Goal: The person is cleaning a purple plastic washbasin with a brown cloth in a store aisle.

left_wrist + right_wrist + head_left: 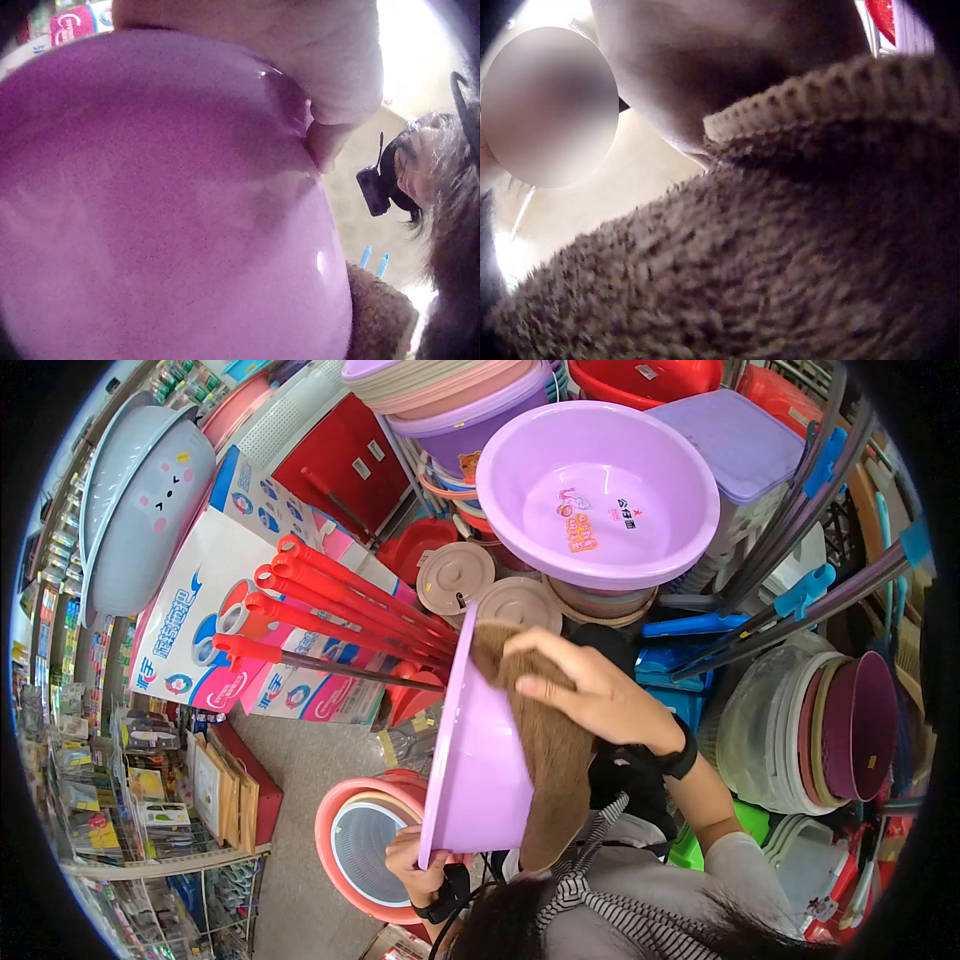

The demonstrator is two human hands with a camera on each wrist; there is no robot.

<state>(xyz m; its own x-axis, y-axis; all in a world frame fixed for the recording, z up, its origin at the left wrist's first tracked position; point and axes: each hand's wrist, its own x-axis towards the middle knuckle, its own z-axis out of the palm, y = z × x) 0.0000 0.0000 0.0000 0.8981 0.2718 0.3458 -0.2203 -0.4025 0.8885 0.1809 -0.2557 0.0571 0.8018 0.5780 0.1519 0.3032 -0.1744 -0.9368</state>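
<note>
Step in hand, as judged: wiping the inner face of the purple basin [478, 760] with the brown cloth [553, 775].

1. Left hand [413, 867]: clamped on the basin's lower rim, fingers curled round the edge. The basin stood on edge directly above this hand, its hollow side turned toward the right hand.
2. Right hand [590, 695]: fingers extended and laid over the cloth, pressing it against the inner face near the upper rim. Whether the thumb hooked the cloth could not be told. The cloth hung down from under the palm, along the inner wall toward the person's chest.
3. Surroundings: a bundle of red mop handles [340, 610] lay on the far side of the basin from the right hand. A second purple basin [597, 490] rested on stacked ware above and beyond the right hand's fingertips.

Next move, as judged: the right hand would need to draw the cloth down the wall with steady pressure. The left hand would have to hold the rim firmly against that push, since the basin rested on nothing else.
</note>
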